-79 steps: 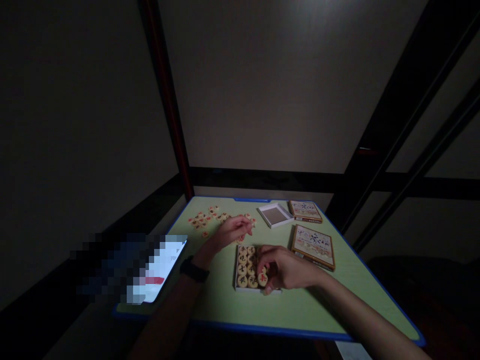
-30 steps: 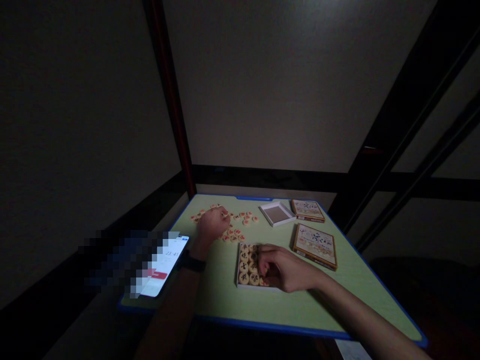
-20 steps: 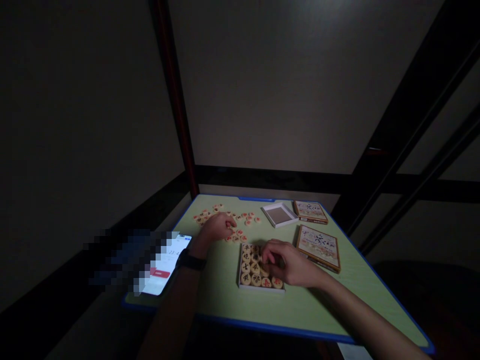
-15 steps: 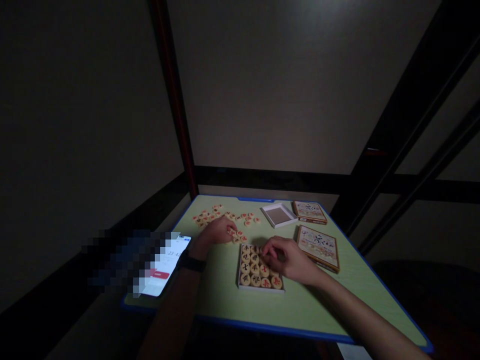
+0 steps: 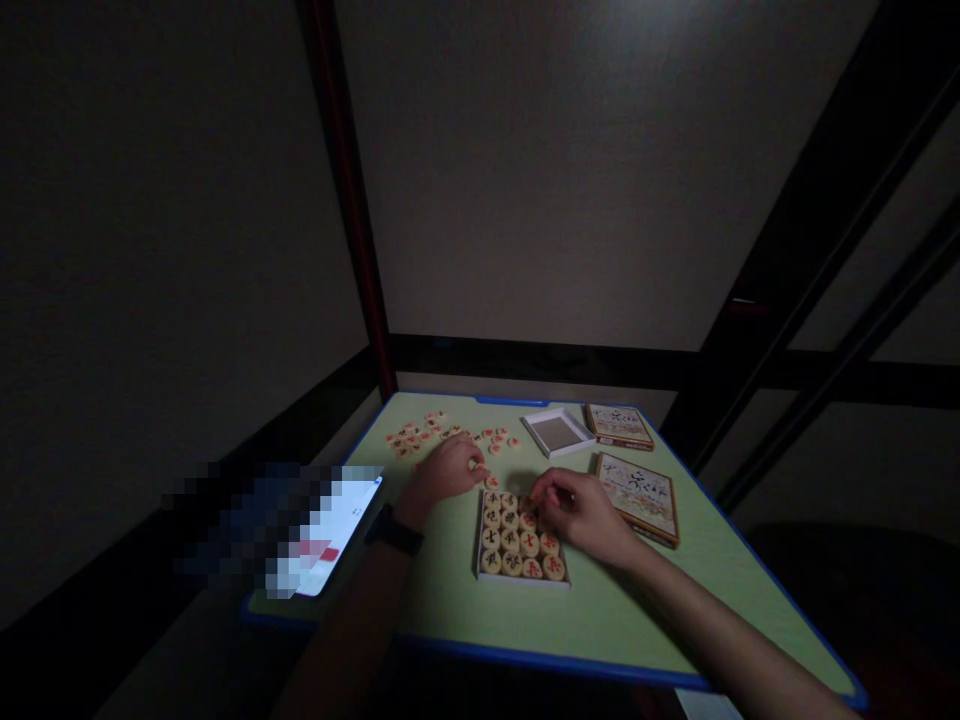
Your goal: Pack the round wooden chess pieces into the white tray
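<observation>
A white tray near the table's front holds several round cream game pieces marked in red or black. My right hand rests at the tray's far right corner, fingers curled in a pinch over the pieces there; what they hold is hidden. My left hand, with a dark band on the wrist, is just beyond the tray's far left corner, fingers pinched on a loose piece. More loose pieces lie scattered on the green table behind it.
An empty white box half and two illustrated boxes lie at the back right. A lit phone sits at the table's left edge. Dark frame bars rise behind the blue-edged table.
My left hand came back from the scattered pieces toward the tray with a piece. My right hand shifted from the tray's near right to its far right; more pieces now fill the tray.
</observation>
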A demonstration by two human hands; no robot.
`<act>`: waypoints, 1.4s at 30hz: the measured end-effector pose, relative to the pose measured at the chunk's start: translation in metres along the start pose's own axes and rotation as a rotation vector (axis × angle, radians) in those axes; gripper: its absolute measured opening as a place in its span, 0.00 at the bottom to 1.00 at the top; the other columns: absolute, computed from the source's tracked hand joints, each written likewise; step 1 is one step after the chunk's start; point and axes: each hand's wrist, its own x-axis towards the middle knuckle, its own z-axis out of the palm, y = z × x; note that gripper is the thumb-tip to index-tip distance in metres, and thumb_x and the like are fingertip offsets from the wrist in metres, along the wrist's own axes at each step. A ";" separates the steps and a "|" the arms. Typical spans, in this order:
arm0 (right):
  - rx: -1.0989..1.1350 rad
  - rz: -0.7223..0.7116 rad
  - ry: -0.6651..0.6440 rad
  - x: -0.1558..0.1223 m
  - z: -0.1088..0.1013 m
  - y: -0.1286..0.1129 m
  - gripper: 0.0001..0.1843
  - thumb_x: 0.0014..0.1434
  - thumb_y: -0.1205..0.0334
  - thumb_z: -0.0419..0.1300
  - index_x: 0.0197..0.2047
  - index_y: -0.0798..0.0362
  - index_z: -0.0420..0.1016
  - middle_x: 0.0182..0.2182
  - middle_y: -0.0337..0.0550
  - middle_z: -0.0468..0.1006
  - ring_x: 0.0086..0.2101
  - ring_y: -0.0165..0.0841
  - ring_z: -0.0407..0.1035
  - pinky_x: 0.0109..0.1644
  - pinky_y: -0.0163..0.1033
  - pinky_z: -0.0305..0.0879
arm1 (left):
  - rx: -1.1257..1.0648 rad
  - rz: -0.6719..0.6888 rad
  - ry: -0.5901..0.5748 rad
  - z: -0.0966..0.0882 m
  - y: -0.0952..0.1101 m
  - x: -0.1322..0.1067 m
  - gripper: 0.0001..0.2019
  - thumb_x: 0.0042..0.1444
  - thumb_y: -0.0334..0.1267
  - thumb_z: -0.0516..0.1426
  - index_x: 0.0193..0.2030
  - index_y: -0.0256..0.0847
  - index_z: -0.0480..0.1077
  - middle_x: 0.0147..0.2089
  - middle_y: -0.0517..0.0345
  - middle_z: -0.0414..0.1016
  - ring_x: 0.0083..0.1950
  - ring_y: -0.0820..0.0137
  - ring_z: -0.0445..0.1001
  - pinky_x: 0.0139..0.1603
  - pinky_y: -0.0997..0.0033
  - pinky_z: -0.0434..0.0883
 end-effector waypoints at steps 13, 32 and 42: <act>-0.020 -0.002 0.022 0.000 -0.001 -0.001 0.11 0.50 0.71 0.54 0.31 0.54 0.78 0.21 0.36 0.72 0.23 0.28 0.62 0.28 0.32 0.56 | 0.076 -0.047 -0.008 0.000 0.010 -0.003 0.09 0.51 0.39 0.61 0.39 0.41 0.79 0.41 0.50 0.80 0.48 0.60 0.75 0.54 0.64 0.69; -0.011 -0.002 0.012 0.000 0.001 0.001 0.12 0.50 0.73 0.54 0.31 0.53 0.77 0.21 0.36 0.73 0.23 0.29 0.63 0.28 0.32 0.57 | 0.089 -0.268 -0.061 -0.007 0.026 0.003 0.12 0.52 0.37 0.61 0.43 0.44 0.80 0.43 0.53 0.83 0.47 0.62 0.79 0.49 0.67 0.71; -0.008 -0.002 0.013 -0.001 0.001 0.000 0.11 0.51 0.73 0.54 0.31 0.53 0.77 0.21 0.35 0.71 0.23 0.29 0.63 0.28 0.32 0.57 | 0.148 -0.262 -0.020 -0.003 0.029 0.000 0.12 0.49 0.42 0.62 0.40 0.44 0.80 0.44 0.49 0.82 0.48 0.56 0.78 0.48 0.62 0.72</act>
